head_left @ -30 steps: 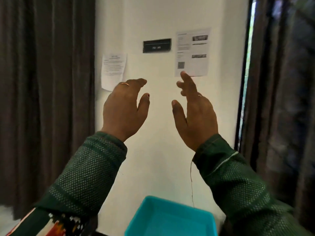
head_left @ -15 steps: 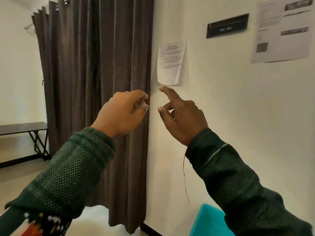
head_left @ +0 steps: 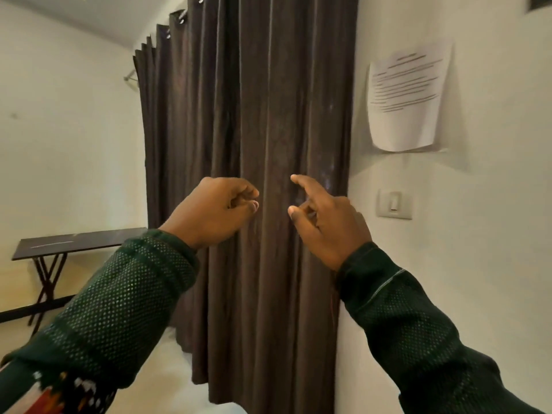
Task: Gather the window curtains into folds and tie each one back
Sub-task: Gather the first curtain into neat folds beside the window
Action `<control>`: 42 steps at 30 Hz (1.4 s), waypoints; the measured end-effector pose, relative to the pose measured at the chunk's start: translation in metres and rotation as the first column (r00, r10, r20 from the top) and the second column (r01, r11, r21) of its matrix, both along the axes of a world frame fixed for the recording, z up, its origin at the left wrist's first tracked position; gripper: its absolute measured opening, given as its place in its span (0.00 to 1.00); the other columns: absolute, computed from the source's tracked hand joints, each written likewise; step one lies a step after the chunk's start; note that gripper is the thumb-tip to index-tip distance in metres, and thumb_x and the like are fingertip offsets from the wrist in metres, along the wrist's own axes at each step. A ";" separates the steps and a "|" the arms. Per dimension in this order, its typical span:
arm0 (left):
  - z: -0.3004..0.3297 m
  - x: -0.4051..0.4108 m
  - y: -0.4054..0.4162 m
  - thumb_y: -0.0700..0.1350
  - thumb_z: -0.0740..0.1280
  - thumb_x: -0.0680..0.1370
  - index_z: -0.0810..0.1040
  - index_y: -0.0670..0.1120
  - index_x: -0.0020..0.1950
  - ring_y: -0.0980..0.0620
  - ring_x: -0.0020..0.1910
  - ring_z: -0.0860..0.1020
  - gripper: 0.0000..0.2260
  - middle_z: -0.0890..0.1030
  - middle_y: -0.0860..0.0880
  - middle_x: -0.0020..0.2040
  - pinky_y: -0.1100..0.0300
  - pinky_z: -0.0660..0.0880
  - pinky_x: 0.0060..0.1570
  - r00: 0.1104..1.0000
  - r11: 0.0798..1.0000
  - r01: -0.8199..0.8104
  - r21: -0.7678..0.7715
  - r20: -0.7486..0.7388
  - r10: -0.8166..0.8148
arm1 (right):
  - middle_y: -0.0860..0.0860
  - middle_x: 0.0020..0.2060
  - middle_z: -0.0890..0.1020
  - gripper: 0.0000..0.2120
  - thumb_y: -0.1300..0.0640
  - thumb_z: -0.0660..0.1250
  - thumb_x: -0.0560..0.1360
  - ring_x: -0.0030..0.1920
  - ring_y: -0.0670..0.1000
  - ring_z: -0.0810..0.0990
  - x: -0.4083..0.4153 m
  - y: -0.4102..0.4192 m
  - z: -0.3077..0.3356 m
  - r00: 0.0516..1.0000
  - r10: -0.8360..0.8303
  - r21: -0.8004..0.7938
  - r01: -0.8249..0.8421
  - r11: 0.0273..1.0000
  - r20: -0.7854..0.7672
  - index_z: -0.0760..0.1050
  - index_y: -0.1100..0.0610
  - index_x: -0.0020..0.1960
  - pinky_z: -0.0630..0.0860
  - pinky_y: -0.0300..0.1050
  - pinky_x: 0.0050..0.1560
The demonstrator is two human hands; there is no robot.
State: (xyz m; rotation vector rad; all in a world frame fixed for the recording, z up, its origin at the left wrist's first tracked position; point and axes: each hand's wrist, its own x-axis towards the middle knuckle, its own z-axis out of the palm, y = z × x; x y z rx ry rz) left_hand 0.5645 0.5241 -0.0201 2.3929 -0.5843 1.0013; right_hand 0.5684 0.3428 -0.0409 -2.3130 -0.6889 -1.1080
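So, left to right. Table (head_left: 80, 242) at far left: dark top, crossed legs, against the pale side wall (head_left: 68, 121). Pale floor (head_left: 167, 380) runs under it to the curtain foot.

Curtain (head_left: 254, 115) fills the centre: dark brown, hanging full length in vertical folds from eyelets at the top, not tied. Its right edge lies along the white wall (head_left: 478, 264).

Left hand (head_left: 213, 212) is up in front of the curtain's middle folds, fingers curled into a loose fist, thumb tip against the index finger. Can't tell whether any cloth is caught in that pinch; nothing visible between the fingers. Contact with the fabric: can't tell either.

Right hand (head_left: 327, 222) is level with it, just to the right, near the curtain's right edge. Index finger is stretched out toward the fabric, thumb apart from it, other fingers bent in. It holds nothing. A strip of curtain shows between the two hands.

Both arms wear dark green mesh sleeves (head_left: 119, 297).

On the right wall: paper (head_left: 409, 100) with blurred print, lower edge curling off the wall, up high; below it a switch (head_left: 394, 203), near the right hand. Dark plate (head_left: 540, 3) clipped at the top right corner.
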 end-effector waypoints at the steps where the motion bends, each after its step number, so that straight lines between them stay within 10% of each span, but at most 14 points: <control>1: 0.000 0.018 0.013 0.41 0.66 0.76 0.78 0.44 0.57 0.54 0.41 0.80 0.10 0.81 0.51 0.40 0.57 0.76 0.49 1.000 1.000 -0.013 -0.006 -0.005 0.013 | 0.37 0.28 0.72 0.23 0.51 0.59 0.79 0.43 0.50 0.79 0.020 0.010 0.000 1.000 0.002 -0.009 -0.002 1.000 -0.017 0.60 0.47 0.73 0.76 0.53 0.53; 19: -0.008 0.302 0.276 0.41 0.67 0.75 0.79 0.44 0.54 0.51 0.42 0.80 0.09 0.81 0.49 0.43 0.62 0.73 0.41 0.988 0.987 -0.150 -0.062 -0.042 0.148 | 0.43 0.32 0.78 0.24 0.50 0.60 0.78 0.32 0.41 0.72 0.323 0.259 -0.013 0.982 0.126 -0.046 -0.134 0.990 -0.141 0.60 0.45 0.73 0.74 0.46 0.49; 42: 0.020 0.693 0.549 0.38 0.66 0.75 0.79 0.46 0.53 0.48 0.44 0.80 0.08 0.81 0.49 0.44 0.61 0.74 0.40 0.991 0.980 -0.137 -0.147 -0.005 0.137 | 0.44 0.37 0.80 0.24 0.50 0.59 0.78 0.42 0.49 0.78 0.728 0.546 0.008 0.973 0.216 -0.029 -0.219 0.975 -0.080 0.58 0.44 0.73 0.74 0.50 0.53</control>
